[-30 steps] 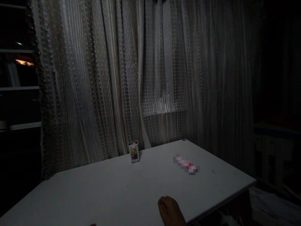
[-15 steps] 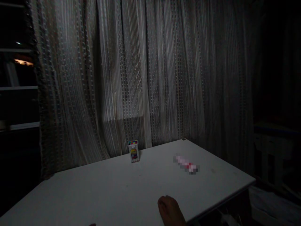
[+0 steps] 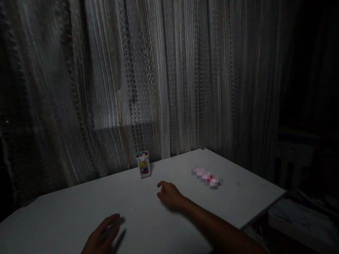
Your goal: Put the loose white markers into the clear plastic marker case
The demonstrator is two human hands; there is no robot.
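My right hand stretches out over the white table. Its fingers are loosely bent and apart, and it holds nothing. It is a short way in front of a small upright pack of coloured markers near the table's far edge. My left hand is low at the near edge, blurred. Its fingers are pressed together around a thin greyish thing I cannot make out. To the right of my right hand a flat pink and red object lies on the table, blurred out.
A pale striped curtain hangs right behind the table. The table's right corner and edge drop off into a dark area with dim furniture. The room is very dark.
My right hand has moved forward from the near edge towards the marker pack. My left hand has come up into view. The view has turned to the left and down.
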